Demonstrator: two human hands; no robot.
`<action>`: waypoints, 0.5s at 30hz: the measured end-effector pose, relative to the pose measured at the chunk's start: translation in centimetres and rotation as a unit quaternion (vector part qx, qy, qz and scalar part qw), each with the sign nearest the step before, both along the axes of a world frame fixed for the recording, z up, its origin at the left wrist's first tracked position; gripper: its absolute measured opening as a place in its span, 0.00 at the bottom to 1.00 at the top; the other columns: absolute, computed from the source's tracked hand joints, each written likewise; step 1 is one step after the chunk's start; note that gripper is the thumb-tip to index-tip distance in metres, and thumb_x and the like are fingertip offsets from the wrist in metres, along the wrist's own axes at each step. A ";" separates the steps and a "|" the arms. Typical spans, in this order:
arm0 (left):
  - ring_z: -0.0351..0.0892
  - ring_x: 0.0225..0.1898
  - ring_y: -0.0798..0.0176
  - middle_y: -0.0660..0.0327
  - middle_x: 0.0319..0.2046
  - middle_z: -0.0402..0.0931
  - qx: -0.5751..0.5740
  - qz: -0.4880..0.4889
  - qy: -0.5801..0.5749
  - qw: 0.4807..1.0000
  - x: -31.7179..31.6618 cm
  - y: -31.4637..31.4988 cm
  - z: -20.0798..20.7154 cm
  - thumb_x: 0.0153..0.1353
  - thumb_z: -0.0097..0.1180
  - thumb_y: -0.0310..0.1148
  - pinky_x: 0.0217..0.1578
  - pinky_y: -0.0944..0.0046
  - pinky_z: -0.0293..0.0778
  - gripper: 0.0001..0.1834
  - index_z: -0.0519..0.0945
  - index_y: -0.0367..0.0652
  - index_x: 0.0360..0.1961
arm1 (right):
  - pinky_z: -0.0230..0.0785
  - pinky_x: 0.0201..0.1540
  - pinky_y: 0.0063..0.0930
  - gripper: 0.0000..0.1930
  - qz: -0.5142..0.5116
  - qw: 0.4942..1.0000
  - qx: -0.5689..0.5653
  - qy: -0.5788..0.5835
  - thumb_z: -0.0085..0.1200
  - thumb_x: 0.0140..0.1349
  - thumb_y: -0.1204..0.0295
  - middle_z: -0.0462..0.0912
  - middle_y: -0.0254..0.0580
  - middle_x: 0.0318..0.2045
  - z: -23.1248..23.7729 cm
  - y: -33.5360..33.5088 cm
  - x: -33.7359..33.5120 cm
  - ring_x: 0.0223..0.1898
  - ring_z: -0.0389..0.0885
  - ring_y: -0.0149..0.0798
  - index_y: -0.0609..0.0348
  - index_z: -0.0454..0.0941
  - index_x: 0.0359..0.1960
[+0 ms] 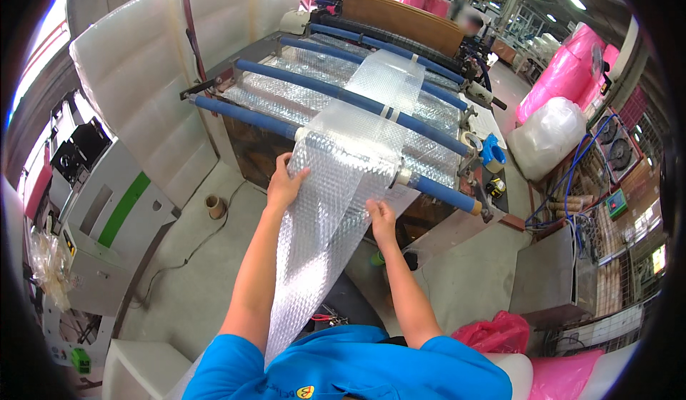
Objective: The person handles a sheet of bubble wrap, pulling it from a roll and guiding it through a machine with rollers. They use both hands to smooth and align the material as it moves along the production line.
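Note:
A long strip of clear bubble wrap [314, 235] runs over the blue rollers and hangs down toward my body. My left hand [284, 185] grips its left edge just below the front roller, the thumb lying on the film. Lower down, my right hand [382, 221] is closed on the strip's right side, with its thumb and fingertips at the film. The front blue roller [246, 116] carries the strip between two light collars. Behind it, the strip passes over the second blue roller [286, 78], above a wider bubble sheet [264, 96] in the machine.
On the machine's right side lie tape rolls [493, 158] and a tape measure [495, 187]. Big wrapped white rolls [143, 71] stand at the left. A grey cabinet [114, 207] is nearer. A cardboard core [215, 205] and a cable [187, 259] lie on the floor.

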State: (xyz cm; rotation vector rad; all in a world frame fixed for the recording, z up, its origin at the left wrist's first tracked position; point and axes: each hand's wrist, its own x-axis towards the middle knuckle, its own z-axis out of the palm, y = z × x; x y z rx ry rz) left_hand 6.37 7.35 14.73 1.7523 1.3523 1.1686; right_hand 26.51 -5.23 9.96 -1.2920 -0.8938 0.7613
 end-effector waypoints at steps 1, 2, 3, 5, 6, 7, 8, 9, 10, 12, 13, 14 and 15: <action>0.72 0.39 0.53 0.50 0.36 0.72 -0.034 -0.025 0.007 0.999 -0.8 -0.4 -0.5 0.47 0.56 0.47 0.36 0.58 0.66 0.27 0.64 0.45 0.44 | 0.60 0.24 0.18 0.12 0.002 1.000 -0.009 -0.022 0.51 0.54 0.65 0.72 0.29 0.19 -0.2 -0.6 -0.5 0.20 0.66 0.23 0.62 0.72 0.22; 0.71 0.40 0.56 0.51 0.38 0.72 -0.068 -0.053 0.015 0.996 -1.9 -1.1 -1.4 0.44 0.58 0.47 0.37 0.59 0.66 0.29 0.64 0.44 0.45 | 0.61 0.25 0.18 0.11 0.020 0.998 -0.031 -0.049 0.53 0.53 0.66 0.73 0.30 0.20 -0.5 -1.4 -1.0 0.22 0.68 0.23 0.63 0.73 0.23; 0.71 0.42 0.58 0.52 0.40 0.71 -0.104 -0.080 0.023 0.991 -3.1 -2.1 -2.3 0.41 0.61 0.46 0.38 0.61 0.66 0.32 0.64 0.43 0.46 | 0.62 0.26 0.18 0.10 0.037 0.995 -0.055 -0.077 0.54 0.51 0.68 0.75 0.31 0.21 -1.1 -2.3 -1.7 0.23 0.69 0.23 0.64 0.74 0.24; 0.71 0.40 0.60 0.54 0.38 0.72 -0.156 -0.094 0.061 0.981 -5.4 -4.3 -4.3 0.38 0.64 0.45 0.40 0.61 0.66 0.33 0.66 0.37 0.42 | 0.66 0.31 0.23 0.14 0.099 0.973 -0.116 -0.173 0.56 0.48 0.66 0.78 0.42 0.23 -2.5 -4.1 -3.3 0.26 0.75 0.31 0.66 0.75 0.28; 0.71 0.36 0.62 0.55 0.34 0.72 -0.183 -0.098 0.058 0.976 -6.7 -5.5 -5.3 0.39 0.64 0.43 0.37 0.63 0.67 0.31 0.67 0.36 0.40 | 0.66 0.31 0.26 0.18 0.096 0.956 -0.165 -0.225 0.54 0.49 0.60 0.77 0.46 0.21 -3.6 -5.2 -4.2 0.25 0.76 0.34 0.66 0.75 0.28; 0.72 0.32 0.64 0.56 0.31 0.73 -0.211 -0.104 0.054 0.971 -7.5 -6.2 -5.9 0.39 0.64 0.41 0.35 0.64 0.69 0.29 0.67 0.34 0.38 | 0.65 0.29 0.27 0.21 0.118 0.950 -0.234 -0.170 0.51 0.50 0.54 0.76 0.45 0.19 -6.1 -5.8 -4.7 0.24 0.76 0.34 0.64 0.76 0.27; 0.71 0.29 0.67 0.57 0.29 0.73 -0.196 -0.094 0.030 0.976 -8.4 -6.8 -5.0 0.41 0.63 0.40 0.31 0.66 0.68 0.26 0.68 0.34 0.38 | 0.62 0.25 0.20 0.17 0.120 0.954 -0.222 -0.161 0.50 0.53 0.60 0.74 0.36 0.16 -3.7 -7.2 -6.4 0.21 0.70 0.23 0.65 0.75 0.22; 0.70 0.25 0.69 0.59 0.27 0.73 -0.181 -0.094 0.006 0.979 -9.0 -7.8 -2.6 0.43 0.62 0.38 0.27 0.68 0.68 0.24 0.68 0.34 0.37 | 0.61 0.24 0.20 0.18 0.145 0.961 -0.188 -0.140 0.48 0.55 0.59 0.72 0.34 0.14 -3.5 -8.3 -6.8 0.19 0.68 0.23 0.64 0.74 0.20; 0.69 0.22 0.71 0.60 0.25 0.73 -0.172 -0.088 -0.017 0.981 -10.0 -9.1 -0.7 0.45 0.61 0.36 0.24 0.70 0.68 0.22 0.69 0.35 0.37 | 0.60 0.23 0.19 0.18 0.132 0.964 -0.161 -0.163 0.47 0.56 0.59 0.71 0.32 0.14 -0.5 -9.6 -8.1 0.18 0.67 0.24 0.62 0.73 0.19; 0.66 0.16 0.77 0.63 0.22 0.72 -0.180 -0.092 -0.071 0.977 -10.8 -9.9 2.9 0.50 0.56 0.32 0.15 0.75 0.63 0.16 0.69 0.35 0.37 | 0.60 0.22 0.18 0.17 0.096 0.985 -0.132 0.056 0.47 0.56 0.58 0.69 0.30 0.14 3.1 -11.6 -10.9 0.18 0.66 0.23 0.60 0.73 0.19; 0.63 0.14 0.78 0.66 0.19 0.70 -0.161 -0.087 -0.109 0.977 -10.8 -10.2 4.1 0.53 0.52 0.32 0.13 0.76 0.59 0.11 0.70 0.35 0.35 | 0.59 0.22 0.18 0.17 0.109 0.984 -0.128 0.065 0.47 0.56 0.58 0.69 0.29 0.14 4.0 -11.9 -11.3 0.18 0.66 0.23 0.60 0.73 0.20; 0.63 0.14 0.78 0.68 0.15 0.68 -0.188 -0.076 -0.079 0.976 -11.2 -9.8 4.7 0.55 0.50 0.33 0.13 0.77 0.59 0.10 0.70 0.36 0.32 | 0.59 0.22 0.17 0.17 0.119 0.984 -0.116 0.071 0.47 0.57 0.59 0.69 0.29 0.14 4.8 -11.6 -11.3 0.18 0.65 0.23 0.59 0.73 0.20; 0.63 0.14 0.78 0.69 0.14 0.67 -0.192 -0.084 -0.082 0.974 -11.5 -9.3 3.9 0.55 0.49 0.34 0.14 0.76 0.59 0.11 0.71 0.36 0.31 | 0.59 0.22 0.17 0.16 0.128 0.983 -0.104 0.078 0.47 0.57 0.59 0.69 0.28 0.15 5.1 -11.4 -11.3 0.18 0.65 0.22 0.59 0.72 0.20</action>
